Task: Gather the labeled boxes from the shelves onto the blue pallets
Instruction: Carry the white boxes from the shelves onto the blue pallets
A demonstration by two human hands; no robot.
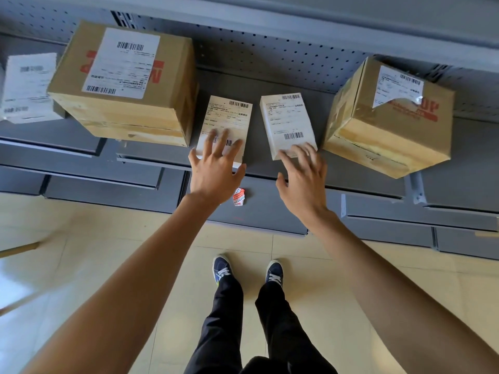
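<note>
Two small white labeled boxes lie side by side on the grey shelf [270,168]. My left hand [216,168] is spread over the near end of the left small box [226,120], fingers apart on its label. My right hand [302,174] reaches the near end of the right small box [286,120], fingers spread and blurred. A large brown labeled carton [127,85] stands to the left of them. Another brown carton [388,117], turned at an angle with a peeling label, stands to the right. No blue pallet is in view.
A white labeled parcel [27,87] lies at the far left of the shelf. A red-and-white scrap [239,197] lies on a lower shelf. Lower grey shelves step out below, above the tiled floor [135,252]. My feet [248,271] stand close to the rack.
</note>
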